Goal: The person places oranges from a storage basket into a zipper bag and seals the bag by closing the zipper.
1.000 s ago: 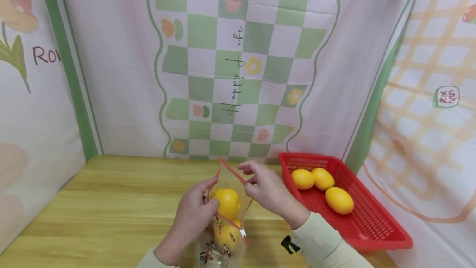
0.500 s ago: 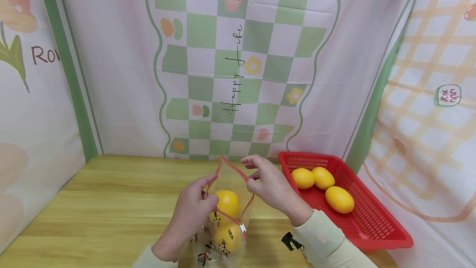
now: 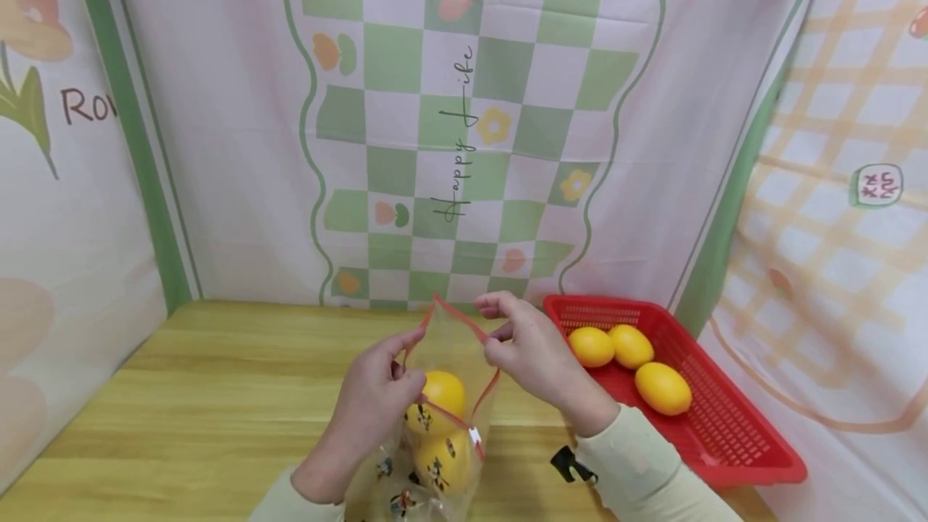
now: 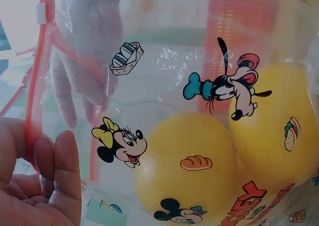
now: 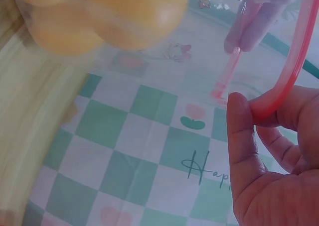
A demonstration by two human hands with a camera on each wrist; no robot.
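Note:
A clear plastic zip bag [image 3: 464,361] with a red zip edge and cartoon prints stands with its mouth spread. Inside it lie yellow lemons [image 3: 444,461], which press against the printed wall [image 4: 164,76] in the left wrist view. My left hand [image 3: 380,397] pinches the near left part of the red edge between thumb and fingers. On the opposite side, my right hand [image 3: 540,357] pinches the edge too; in the right wrist view its thumb and finger hold the red strip [image 5: 286,86]. A white slider [image 3: 474,437] sits on the near edge.
To the right, a red plastic basket [image 3: 725,433] holds three more lemons [image 3: 663,389]. Everything stands on a wooden table [image 3: 217,417]. Printed cloth [image 3: 464,143] hangs behind and at both sides. A black clip-like piece [image 3: 573,466] shows beside the right sleeve.
Both hands have risen slightly and the right has shifted right, spreading the bag's mouth wider. The upper lemon now sits lower within the bag, behind its printed wall.

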